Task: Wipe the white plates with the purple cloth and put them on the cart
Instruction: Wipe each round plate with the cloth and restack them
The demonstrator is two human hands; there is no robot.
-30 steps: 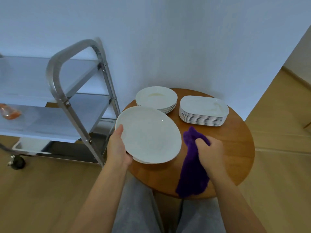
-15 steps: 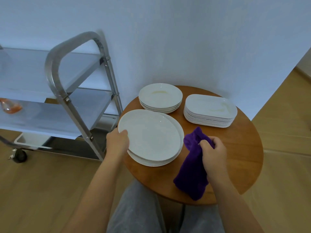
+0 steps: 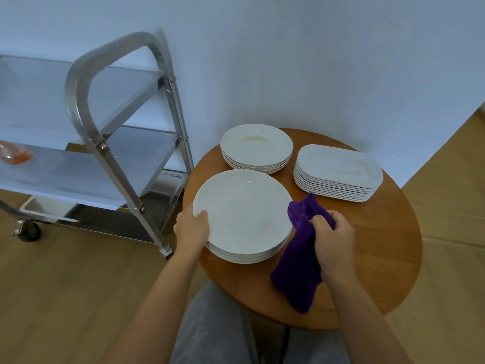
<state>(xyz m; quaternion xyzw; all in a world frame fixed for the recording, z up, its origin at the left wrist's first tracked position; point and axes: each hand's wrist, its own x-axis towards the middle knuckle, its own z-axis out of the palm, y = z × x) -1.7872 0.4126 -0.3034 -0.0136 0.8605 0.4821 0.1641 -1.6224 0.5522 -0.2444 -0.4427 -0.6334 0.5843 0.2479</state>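
Plates (image 3: 242, 214), white and stacked at frame centre, sit on the round wooden table (image 3: 380, 258); the left hand (image 3: 191, 229) grips the top one's left rim (thumb over the edge). The right hand (image 3: 332, 240) clutches the purple cloth (image 3: 296, 274) just beside the stack. A steel cart (image 3: 110, 143) stands at left, on wood flooring.

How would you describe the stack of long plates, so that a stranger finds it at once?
Start from the round wooden table beside the metal cart. Three white stacks stand on it; the stack of long plates is at the far right, beyond the purple cloth. Only its plates are oblong with rounded corners, while both other stacks are round.
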